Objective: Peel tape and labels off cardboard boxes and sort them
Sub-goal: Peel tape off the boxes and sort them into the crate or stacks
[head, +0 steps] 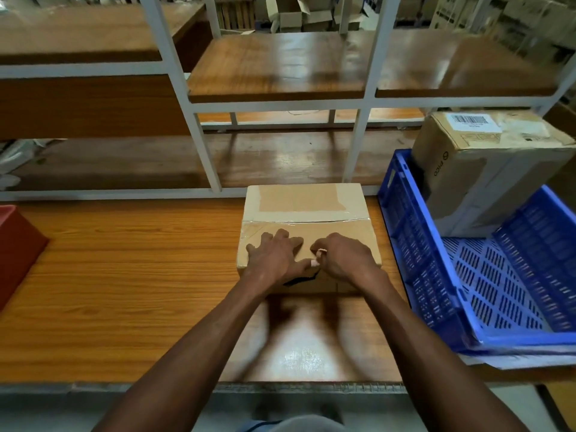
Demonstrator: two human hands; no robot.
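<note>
A closed cardboard box [307, 210] sits on the wooden table, sealed with clear tape [346, 213] along its top seam and a brown tape patch on the far flap. My left hand [274, 255] lies flat on the near flap, fingers spread, pressing it down. My right hand [341, 254] is beside it with fingers curled, picking at the tape on the near flap with its fingertips. Whether a tape edge is lifted is hidden by the fingers.
A blue plastic crate [486, 294] stands at the right, holding a second cardboard box [486, 169] with a barcode label [473, 121]. A red bin [15, 244] sits at the left edge. A white-framed wooden shelf rack [205, 151] rises behind the table.
</note>
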